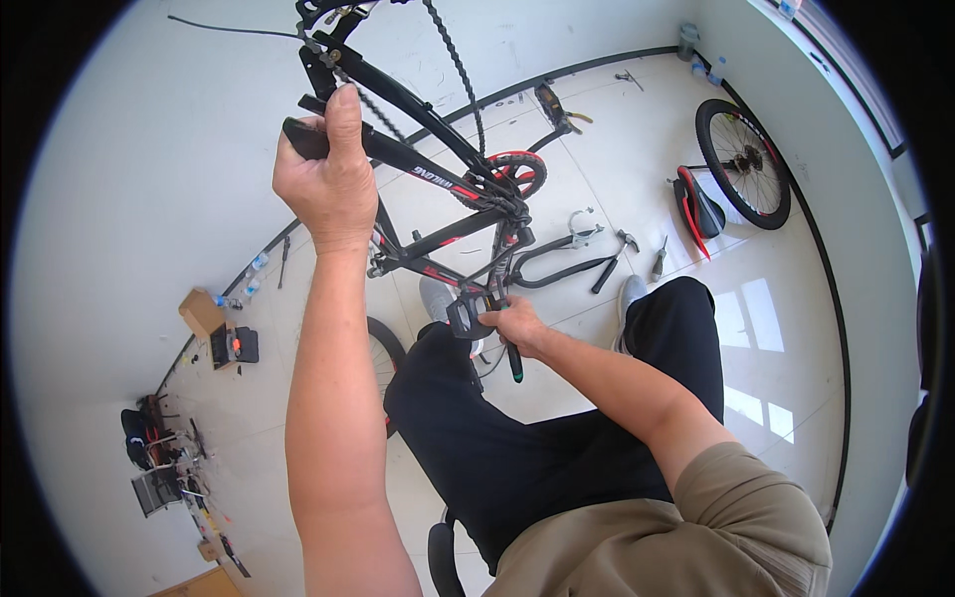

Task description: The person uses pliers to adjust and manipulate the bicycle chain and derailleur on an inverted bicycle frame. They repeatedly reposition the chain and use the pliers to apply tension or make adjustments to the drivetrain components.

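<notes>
A black and red bicycle frame [408,154] stands tilted in front of me, its bare black chain [455,60] hanging to the red-trimmed chainring [527,174]. My left hand [333,174] is wrapped round a black tube of the frame at the upper left, thumb pointing up. Lower down, my right hand [517,325] is closed round a tool with a black and green handle [514,363], beside the near black pedal [466,314]. My fingers hide the tool's working end, so its kind is unclear. Across the crank, the far pedal [548,102] points away from me.
A black fork [562,274], a hammer [607,274] and a screwdriver [660,259] lie on the tiled floor. Right of them, a wheel [741,164] and a black and red saddle [701,211] rest near the wall. A toolbox [234,345] and cardboard box [202,313] sit left.
</notes>
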The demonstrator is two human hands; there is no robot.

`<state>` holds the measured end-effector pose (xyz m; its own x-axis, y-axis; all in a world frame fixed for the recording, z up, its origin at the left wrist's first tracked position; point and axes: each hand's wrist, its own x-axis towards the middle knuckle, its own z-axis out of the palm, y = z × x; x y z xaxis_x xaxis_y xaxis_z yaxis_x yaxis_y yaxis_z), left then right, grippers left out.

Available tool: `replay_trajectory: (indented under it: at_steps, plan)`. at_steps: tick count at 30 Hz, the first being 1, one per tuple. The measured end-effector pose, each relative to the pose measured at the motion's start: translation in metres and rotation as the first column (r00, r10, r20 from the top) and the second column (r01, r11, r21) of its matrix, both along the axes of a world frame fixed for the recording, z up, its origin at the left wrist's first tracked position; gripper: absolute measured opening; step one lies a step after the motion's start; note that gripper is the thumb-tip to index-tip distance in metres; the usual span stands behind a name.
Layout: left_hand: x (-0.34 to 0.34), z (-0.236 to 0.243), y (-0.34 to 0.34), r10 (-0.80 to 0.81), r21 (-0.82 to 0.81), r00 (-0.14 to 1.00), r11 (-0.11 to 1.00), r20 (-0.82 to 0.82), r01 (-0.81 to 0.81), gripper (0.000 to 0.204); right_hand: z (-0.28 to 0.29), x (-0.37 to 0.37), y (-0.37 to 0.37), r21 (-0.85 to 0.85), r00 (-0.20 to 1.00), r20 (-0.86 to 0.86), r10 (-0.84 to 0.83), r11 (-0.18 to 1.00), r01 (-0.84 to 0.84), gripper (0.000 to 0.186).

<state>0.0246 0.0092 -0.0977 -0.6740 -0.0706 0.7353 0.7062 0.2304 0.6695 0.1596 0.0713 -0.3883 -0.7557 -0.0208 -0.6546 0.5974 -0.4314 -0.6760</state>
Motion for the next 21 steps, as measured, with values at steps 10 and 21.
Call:
replay_trajectory:
  at_steps: [10, 21]
  plan:
    - [0.0, -0.001, -0.003, 0.039, -0.052, 0.999, 0.998, 0.013, -0.038, 0.047, -0.04, 0.007, 0.034, 0.26, 0.999, 0.039, 0.016, 0.965, -0.025, 0.022]
    - [-0.004, -0.005, -0.003, 0.054, -0.041, 0.998, 0.998, 0.039, -0.053, 0.046, -0.093, 0.012, 0.087, 0.402, 0.988, 0.093, -0.125, 0.912, 0.078, 0.024]
